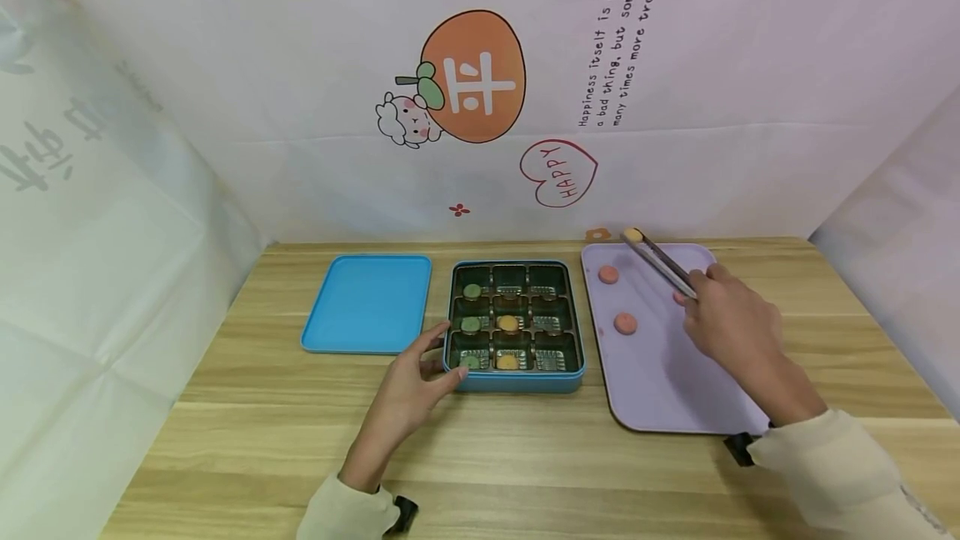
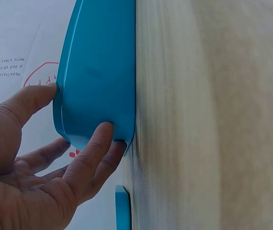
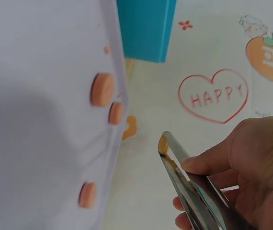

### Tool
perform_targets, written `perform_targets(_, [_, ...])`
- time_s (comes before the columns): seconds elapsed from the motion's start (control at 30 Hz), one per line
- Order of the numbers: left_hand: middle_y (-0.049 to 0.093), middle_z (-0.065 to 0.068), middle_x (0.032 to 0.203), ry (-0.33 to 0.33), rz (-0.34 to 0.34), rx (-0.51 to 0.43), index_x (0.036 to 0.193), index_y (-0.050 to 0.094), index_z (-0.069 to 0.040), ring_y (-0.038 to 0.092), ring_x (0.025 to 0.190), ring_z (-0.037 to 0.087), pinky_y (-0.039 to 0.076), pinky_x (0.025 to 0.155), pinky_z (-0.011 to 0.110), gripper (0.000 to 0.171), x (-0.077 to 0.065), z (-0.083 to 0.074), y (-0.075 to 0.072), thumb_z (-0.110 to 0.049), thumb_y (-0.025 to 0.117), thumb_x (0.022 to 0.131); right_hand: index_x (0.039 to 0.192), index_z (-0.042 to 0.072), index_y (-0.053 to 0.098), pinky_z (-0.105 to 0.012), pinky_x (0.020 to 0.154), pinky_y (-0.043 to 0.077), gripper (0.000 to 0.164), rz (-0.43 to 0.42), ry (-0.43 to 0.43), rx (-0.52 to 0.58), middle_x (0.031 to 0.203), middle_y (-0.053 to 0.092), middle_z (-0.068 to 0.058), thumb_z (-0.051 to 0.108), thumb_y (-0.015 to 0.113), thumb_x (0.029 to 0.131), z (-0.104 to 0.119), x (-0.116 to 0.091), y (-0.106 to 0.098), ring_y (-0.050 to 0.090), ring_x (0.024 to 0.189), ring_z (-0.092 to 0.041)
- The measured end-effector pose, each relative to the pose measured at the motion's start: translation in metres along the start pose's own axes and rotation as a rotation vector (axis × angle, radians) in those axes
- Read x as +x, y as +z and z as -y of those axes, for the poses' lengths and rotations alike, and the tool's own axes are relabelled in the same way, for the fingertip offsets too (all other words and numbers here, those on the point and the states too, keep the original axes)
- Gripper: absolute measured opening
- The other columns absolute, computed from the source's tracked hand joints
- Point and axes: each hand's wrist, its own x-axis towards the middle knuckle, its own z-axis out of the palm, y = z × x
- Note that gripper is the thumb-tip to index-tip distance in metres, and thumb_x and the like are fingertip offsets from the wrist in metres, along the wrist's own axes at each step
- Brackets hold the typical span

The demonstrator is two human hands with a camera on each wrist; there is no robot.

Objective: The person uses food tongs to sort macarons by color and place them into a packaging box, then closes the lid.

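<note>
My right hand [image 1: 731,315] grips metal tongs [image 1: 663,267], their tips pinching a small yellow cookie [image 3: 163,143] above the far edge of the purple tray [image 1: 667,390]. At the near left corner of the blue tin box [image 1: 517,384], my left hand [image 1: 408,390] holds on, thumb at the rim and fingers against the side. Inside the box is a clear plastic insert with a grid of compartments. Green cookies [image 1: 470,324] occupy its left column, while yellow cookies [image 1: 507,323] lie in the middle and near cells of the centre column.
Pink cookies [image 1: 626,323] lie on the purple tray; one [image 1: 679,297] is partly hidden by my right hand. Left of the box, a blue lid [image 1: 369,304] rests on the wooden table [image 1: 247,440]. A printed white cloth [image 1: 315,65] stands behind the table.
</note>
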Motion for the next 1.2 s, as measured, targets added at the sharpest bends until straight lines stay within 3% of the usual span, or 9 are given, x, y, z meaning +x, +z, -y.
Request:
perform_targets(0.13, [0.054,0.020,0.154,0.001,0.001,-0.006,0.157,0.050,-0.021,0.068,0.123,0.037,0.061,0.085,0.044,0.070,0.000,0.000,0.000,-0.021,0.080,0.095,0.104,-0.005,0.065,-0.051,0.043,0.040,0.017,-0.033,-0.035,-0.005,0.094,0.059,-0.022,0.009,0.066,0.093,0.014,-0.003,-0.005,0.061,0.067,-0.038])
perform_targets(0.5, [0.053,0.020,0.155,0.005,0.006,-0.012,0.158,0.049,-0.020,0.068,0.124,0.039,0.062,0.086,0.045,0.070,0.000,-0.001,0.001,-0.021,0.080,0.095,0.121,-0.009,0.066,-0.046,0.045,0.046,0.035,-0.057,-0.148,-0.042,0.101,0.064,-0.021,0.005,0.070,0.090,0.048,-0.011,-0.009,0.062,0.072,-0.029])
perform_targets(0.8, [0.054,0.019,0.155,-0.006,0.006,-0.013,0.158,0.049,-0.021,0.068,0.123,0.037,0.061,0.086,0.045,0.070,0.000,0.000,0.000,-0.022,0.080,0.095,0.124,-0.007,0.068,-0.042,0.042,0.047,0.036,-0.023,-0.203,-0.026,0.100,0.065,-0.017,0.008,0.074,0.092,0.080,-0.017,0.004,0.061,0.070,-0.024])
perform_targets(1.0, [0.054,0.019,0.154,-0.004,-0.001,0.004,0.158,0.049,-0.022,0.068,0.123,0.037,0.061,0.087,0.046,0.070,0.000,0.001,0.000,-0.023,0.081,0.095,0.126,-0.007,0.069,-0.040,0.047,0.052,0.037,-0.006,-0.264,-0.051,0.108,0.068,-0.018,0.006,0.074,0.091,0.100,-0.020,0.015,0.068,0.082,-0.028])
perform_targets(1.2, [0.055,0.020,0.154,0.005,-0.001,0.004,0.158,0.049,-0.020,0.069,0.123,0.038,0.061,0.088,0.047,0.070,0.000,0.001,0.000,-0.023,0.081,0.095,0.121,-0.003,0.072,-0.041,0.048,0.053,0.033,-0.008,-0.288,-0.088,0.104,0.068,-0.014,0.007,0.076,0.090,0.109,-0.024,0.023,0.068,0.081,-0.027])
